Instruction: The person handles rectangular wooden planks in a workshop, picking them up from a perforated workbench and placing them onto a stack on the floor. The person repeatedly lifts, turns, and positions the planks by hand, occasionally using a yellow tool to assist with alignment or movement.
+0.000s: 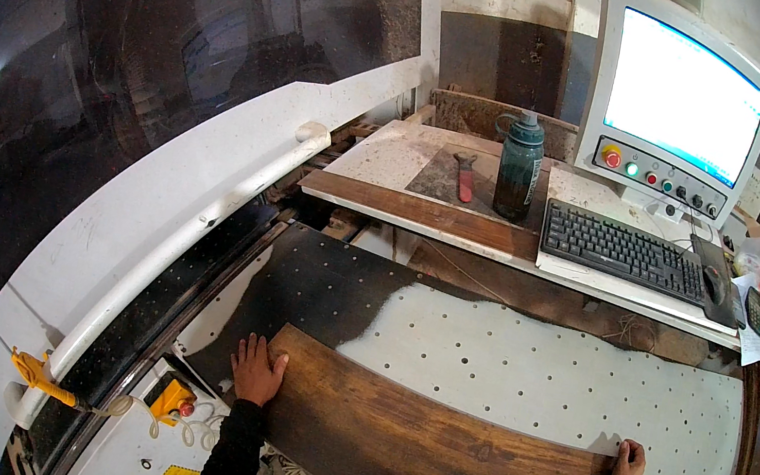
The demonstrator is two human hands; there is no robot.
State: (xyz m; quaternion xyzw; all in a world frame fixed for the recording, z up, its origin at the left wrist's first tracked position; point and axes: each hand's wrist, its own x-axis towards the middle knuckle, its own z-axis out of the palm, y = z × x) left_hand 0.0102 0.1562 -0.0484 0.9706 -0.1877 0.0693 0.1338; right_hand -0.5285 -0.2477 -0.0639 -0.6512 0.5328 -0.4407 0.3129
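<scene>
A brown wood-grain board [436, 452] lies in front of me, partly over a perforated table top [500, 354] that is white with a dark area at its left. My left hand [257, 372] rests at the board's left end, fingers stretched out over the dark surface and the thumb by the board's edge. At the opposite end, my right hand [627, 471] has its fingers curled at the board's far right corner, gripping the edge. The board's near side is partly hidden by my body and sleeves.
Beyond the table, a ledge carries a water bottle [519, 168], a red-handled tool [464, 177], a black keyboard [624, 249] and a mouse [715, 285]. A monitor with control buttons [681, 96] stands behind. Left are a white rail [172, 251] and a yellow air gun [35, 373] with coiled hose.
</scene>
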